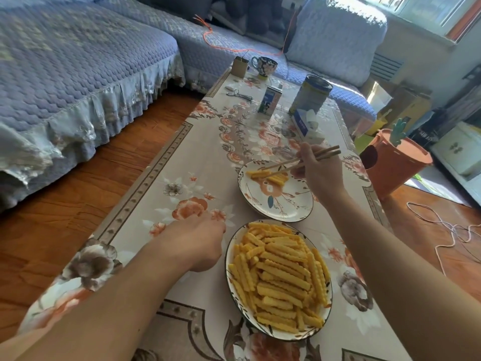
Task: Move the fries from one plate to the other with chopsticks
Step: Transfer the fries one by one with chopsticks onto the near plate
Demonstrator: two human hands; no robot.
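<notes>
Head view | our right hand (321, 173) pinches chopsticks (302, 161) over far plate (276, 212) fries (268, 175) | we should part tips gently | left hand (194, 243) curled, grip contents unclear.

Chopsticks (302, 160): wood, matt. Both plates (279, 213): glazed ceramic, glossy. Fries (281, 277): ridged, matt surface. Tablecloth (182, 183): smooth printed cloth. Sofa cover (65, 61), upper left: quilted fabric. Floor (65, 217): glossy wood

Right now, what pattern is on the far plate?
Far plate: white with orange flowers and a dark rim, in the head view.
</notes>
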